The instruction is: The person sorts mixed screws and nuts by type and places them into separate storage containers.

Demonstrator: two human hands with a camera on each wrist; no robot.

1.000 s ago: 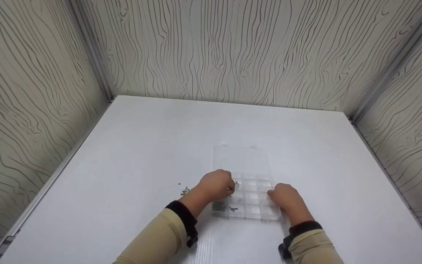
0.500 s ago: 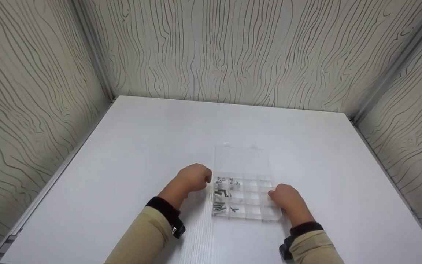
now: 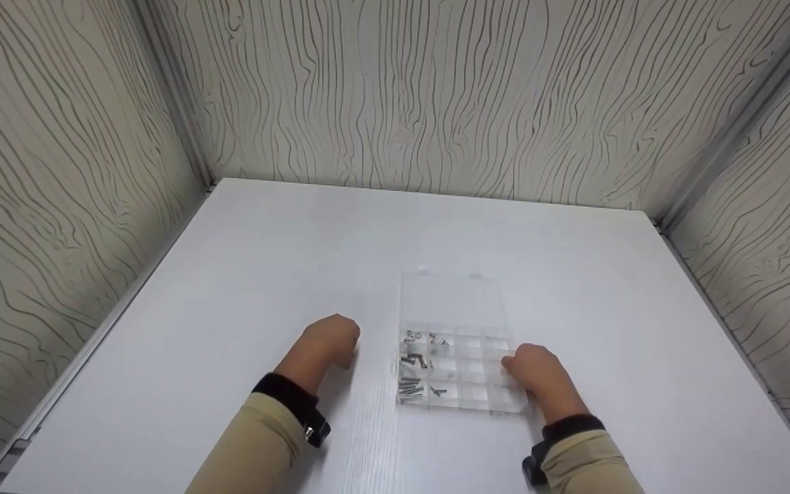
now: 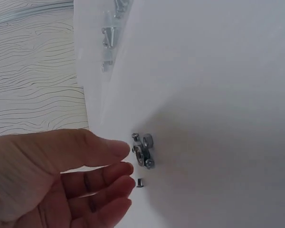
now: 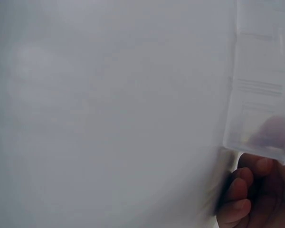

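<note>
A clear plastic compartment box (image 3: 472, 368) lies on the white table, its lid (image 3: 451, 300) folded back flat behind it. Bolts (image 3: 410, 387) and other small metal pieces fill several left-hand compartments. My right hand (image 3: 537, 376) pinches the box's right wall; in the right wrist view the thumb shows through the clear plastic. To the left of the box is my left hand (image 3: 330, 339), over a small pile of nuts and bolts (image 4: 143, 151). Its thumb and fingers are apart with nothing between them, fingertips right at the pile. A tiny screw (image 4: 140, 183) lies beside the pile.
The white table (image 3: 285, 233) meets patterned panels (image 3: 395, 96) at the back and on both sides. Metal posts (image 3: 172, 96) stand in the rear corners. The compartments on the box's right side show no parts.
My left hand has moved from above the box's left compartments, out over its left edge, to the pile on the table. My right hand has kept its place on the box wall.
</note>
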